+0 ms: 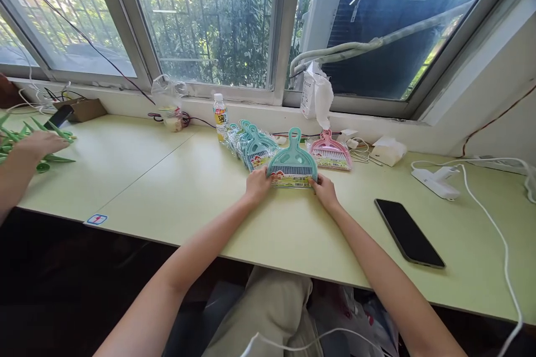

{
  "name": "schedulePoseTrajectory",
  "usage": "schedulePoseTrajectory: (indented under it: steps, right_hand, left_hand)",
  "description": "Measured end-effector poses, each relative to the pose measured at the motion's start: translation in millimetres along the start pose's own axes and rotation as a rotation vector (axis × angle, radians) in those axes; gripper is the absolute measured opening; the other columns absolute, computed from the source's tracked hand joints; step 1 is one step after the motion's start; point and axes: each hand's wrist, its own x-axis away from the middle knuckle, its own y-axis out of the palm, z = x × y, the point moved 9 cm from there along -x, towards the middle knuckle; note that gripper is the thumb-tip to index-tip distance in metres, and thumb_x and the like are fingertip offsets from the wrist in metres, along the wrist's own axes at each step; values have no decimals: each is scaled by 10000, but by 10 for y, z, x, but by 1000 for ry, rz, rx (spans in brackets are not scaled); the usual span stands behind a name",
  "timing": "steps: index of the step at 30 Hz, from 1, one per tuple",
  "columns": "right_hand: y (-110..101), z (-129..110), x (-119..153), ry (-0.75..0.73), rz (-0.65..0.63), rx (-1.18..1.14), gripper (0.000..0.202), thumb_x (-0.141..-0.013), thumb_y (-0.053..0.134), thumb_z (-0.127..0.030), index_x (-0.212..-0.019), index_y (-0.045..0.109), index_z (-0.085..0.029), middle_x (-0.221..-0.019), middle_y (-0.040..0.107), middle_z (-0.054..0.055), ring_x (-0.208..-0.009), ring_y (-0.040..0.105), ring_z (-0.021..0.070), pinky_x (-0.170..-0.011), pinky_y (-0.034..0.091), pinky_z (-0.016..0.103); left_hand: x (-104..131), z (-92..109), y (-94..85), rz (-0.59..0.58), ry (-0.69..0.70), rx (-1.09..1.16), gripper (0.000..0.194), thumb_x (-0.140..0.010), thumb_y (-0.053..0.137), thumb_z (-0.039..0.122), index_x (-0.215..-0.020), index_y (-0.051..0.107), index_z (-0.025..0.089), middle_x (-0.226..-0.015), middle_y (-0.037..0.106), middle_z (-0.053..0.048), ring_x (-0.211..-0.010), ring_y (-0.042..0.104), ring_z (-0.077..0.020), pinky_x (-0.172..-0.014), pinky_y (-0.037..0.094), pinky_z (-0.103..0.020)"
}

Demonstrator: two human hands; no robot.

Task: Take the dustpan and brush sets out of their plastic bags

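A teal mini dustpan and brush set [294, 159], with a printed label along its lower edge, is held upright over the table in front of me. My left hand [258, 184] grips its left lower corner. At the right lower corner, my right hand [325, 189] closes on the same set with the thumb in front. Behind and to the left lies a row of wrapped teal dustpan sets [251, 145], overlapping one another. To the right, just behind my right hand, is a pink dustpan set [330, 152] in clear wrapping.
A drink bottle [220, 117] and a plastic bag with a cup [171, 109] stand along the window. On the right lie a black phone [409, 232], a white power strip [438, 183] and cables. Another person's hand [39, 144] touches green plastic pieces [54, 159] at far left.
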Motion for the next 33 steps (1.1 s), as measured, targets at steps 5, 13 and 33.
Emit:
schedulePoseTrajectory:
  steps: [5, 13, 33]
  right_hand:
    - [111, -38, -211, -54, 28, 185, 263, -775, 535, -419, -831, 672, -202, -836, 710, 68, -782, 612, 228, -744, 466, 354]
    - [619, -242, -601, -132, 28, 305, 208, -818, 542, -337, -876, 672, -186, -941, 664, 80, -850, 576, 211, -786, 436, 330]
    - [1215, -300, -1019, -132, -54, 477, 384, -920, 459, -392, -1224, 557, -178, -1129, 660, 162, -1040, 579, 291, -827, 431, 377]
  left_hand:
    - [-33, -55, -56, 29, 20, -120, 370, -905, 517, 494, -1026, 632, 163, -955, 669, -150, -1064, 554, -314, -851, 439, -382]
    - [-149, -343, -296, 243, -31, -228, 362, -901, 535, 469, -1079, 629, 168, -1263, 545, -161, -1215, 434, -324, -1011, 358, -457]
    - [-226, 139, 74, -21, 584, -288, 334, -937, 363, 94, -1135, 613, 195, -1322, 551, -135, -1315, 443, -265, -1097, 339, -453]
